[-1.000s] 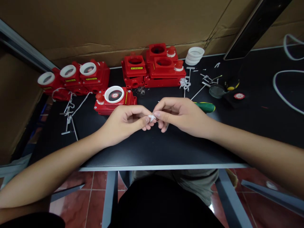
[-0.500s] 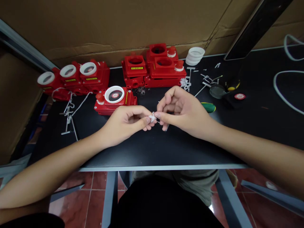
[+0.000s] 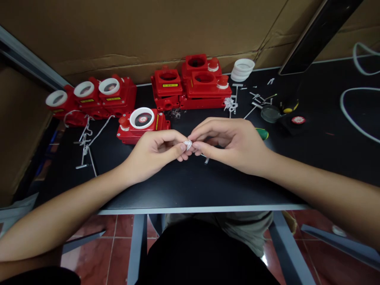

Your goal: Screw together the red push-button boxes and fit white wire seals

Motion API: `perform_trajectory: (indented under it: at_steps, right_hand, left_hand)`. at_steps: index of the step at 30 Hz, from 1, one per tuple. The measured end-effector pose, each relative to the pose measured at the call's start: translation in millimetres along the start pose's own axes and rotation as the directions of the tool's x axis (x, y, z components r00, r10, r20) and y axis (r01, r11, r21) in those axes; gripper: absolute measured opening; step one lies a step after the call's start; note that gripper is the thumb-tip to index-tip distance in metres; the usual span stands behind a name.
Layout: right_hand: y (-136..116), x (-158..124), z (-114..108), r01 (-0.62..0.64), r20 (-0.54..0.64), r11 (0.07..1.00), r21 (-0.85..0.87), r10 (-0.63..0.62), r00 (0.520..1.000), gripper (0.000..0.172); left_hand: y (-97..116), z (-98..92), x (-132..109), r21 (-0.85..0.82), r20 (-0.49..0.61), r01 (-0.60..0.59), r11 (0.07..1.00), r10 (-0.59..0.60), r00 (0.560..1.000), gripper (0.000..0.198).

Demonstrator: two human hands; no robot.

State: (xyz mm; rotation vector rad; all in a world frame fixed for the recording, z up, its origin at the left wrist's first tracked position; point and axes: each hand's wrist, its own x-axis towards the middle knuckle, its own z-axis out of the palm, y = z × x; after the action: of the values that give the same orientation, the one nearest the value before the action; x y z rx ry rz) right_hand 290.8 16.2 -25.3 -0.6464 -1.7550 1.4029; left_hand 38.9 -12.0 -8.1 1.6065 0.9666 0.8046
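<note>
Above the front middle of the table, my left hand (image 3: pixel 157 152) pinches a small bundle of white cord (image 3: pixel 188 145) between thumb and fingers. My right hand (image 3: pixel 231 144) meets it from the other side, its thumb and fingertips closed at the bundle's right edge. Fingers partly cover the cord, so its loose end cannot be made out. Just behind my left hand lies a red housing (image 3: pixel 123 136) with a white ring (image 3: pixel 142 118) round its dark window. A thin metal piece (image 3: pixel 207 160) shows on the table below my right fingertips.
Three red housings with white rings (image 3: pixel 109 86) stand at the back left, beside T-shaped metal rods with cord (image 3: pixel 84 148). More red housings without rings (image 3: pixel 204 95) stand at back centre, near stacked white rings (image 3: pixel 242 70). A green screwdriver handle (image 3: pixel 263 133) and small metal parts (image 3: pixel 259 97) lie right.
My right hand has turned over, its fingers now stretched flatter and closer to my left fingertips. The cord bundle looks more compact, and my left hand has barely moved.
</note>
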Motion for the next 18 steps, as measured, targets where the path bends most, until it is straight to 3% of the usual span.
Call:
perform_trajectory:
  at_steps: [3, 5, 9, 13, 18]
  right_hand:
    - [0.3, 2.1, -1.6, -0.057, 0.002, 0.996, 0.071, 0.057, 0.998, 0.027]
    - [-0.7, 2.9, -2.9, -0.064, 0.016, 0.996, 0.06, 0.063, 0.998, 0.026]
    - [-3.6, 1.9, -4.6, 0.072, 0.034, 0.977, -0.202, -0.066, 0.997, 0.005]
    - [-2.6, -0.2, -3.3, 0.156, 0.029, 0.893, -0.423, -0.158, 0.987, 0.009]
    - [2.8, 1.3, -1.4, 0.082, 0.035, 0.933, -0.351, -0.075, 0.997, 0.007]
  left_hand:
    - [-0.3, -0.4, 0.0, 0.008, 0.0, -0.009, 1.0, 0.009, 1.0, 0.031]
    - [-0.6, -0.4, -0.3, 0.019, 0.001, -0.018, 1.0, 0.018, 1.0, 0.03]
    - [-1.3, 0.2, -0.7, 0.062, 0.008, -0.013, 0.998, 0.012, 1.0, 0.03]
    - [-1.0, 0.2, -1.4, 0.09, 0.013, 0.003, 0.996, -0.004, 1.0, 0.029]
    - [1.6, 1.2, -1.7, 0.052, -0.008, 0.038, 0.998, -0.037, 0.999, 0.025]
